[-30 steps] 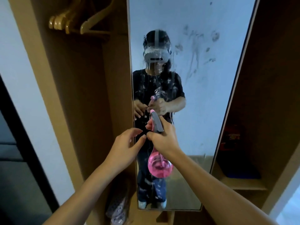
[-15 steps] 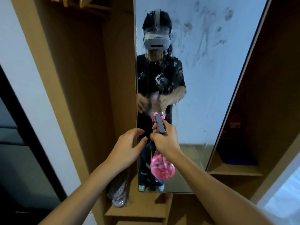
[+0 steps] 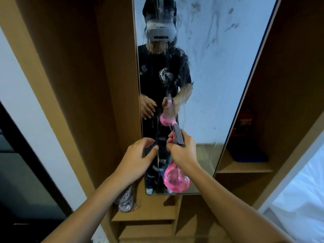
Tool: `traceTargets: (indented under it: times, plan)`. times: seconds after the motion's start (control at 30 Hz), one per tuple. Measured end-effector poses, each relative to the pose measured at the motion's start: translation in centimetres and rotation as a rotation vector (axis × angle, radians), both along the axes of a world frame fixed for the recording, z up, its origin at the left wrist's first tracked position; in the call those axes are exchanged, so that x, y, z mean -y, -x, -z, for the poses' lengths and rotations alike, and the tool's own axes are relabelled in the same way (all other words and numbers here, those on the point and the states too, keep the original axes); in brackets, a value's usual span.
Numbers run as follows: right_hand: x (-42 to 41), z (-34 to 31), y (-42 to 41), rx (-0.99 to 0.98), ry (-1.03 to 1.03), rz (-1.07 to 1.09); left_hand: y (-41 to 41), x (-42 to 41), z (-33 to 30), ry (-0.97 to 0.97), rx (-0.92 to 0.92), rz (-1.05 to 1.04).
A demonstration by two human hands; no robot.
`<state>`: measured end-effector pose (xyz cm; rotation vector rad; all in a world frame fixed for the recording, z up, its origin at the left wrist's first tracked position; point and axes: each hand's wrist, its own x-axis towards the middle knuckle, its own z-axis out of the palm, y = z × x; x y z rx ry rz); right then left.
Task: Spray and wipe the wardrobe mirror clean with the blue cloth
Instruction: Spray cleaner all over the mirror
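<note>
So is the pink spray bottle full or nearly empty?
Partly full: pink spray bottle, gripped by the right hand, shows liquid only in its lower bulb. Exact level unclear.

Pale perforated slippers (image 3: 126, 200) on low shelf; red item (image 3: 244, 122), perhaps a box

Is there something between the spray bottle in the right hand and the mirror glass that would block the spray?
Nothing visible does. The right hand holds the pink spray bottle just before the mirror, its grey head toward the glass. The left hand is beside it, empty.
</note>
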<state>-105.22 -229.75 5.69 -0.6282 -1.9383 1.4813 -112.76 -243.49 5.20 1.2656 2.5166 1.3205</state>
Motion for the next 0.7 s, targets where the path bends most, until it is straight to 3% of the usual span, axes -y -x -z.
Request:
traceTargets:
  times: [0.7]
  plan:
    - [-6.8, 1.5, -5.6, -0.046, 0.015, 0.228, -3.1, -5.3, 0.4, 0.022, 0.057, 0.094]
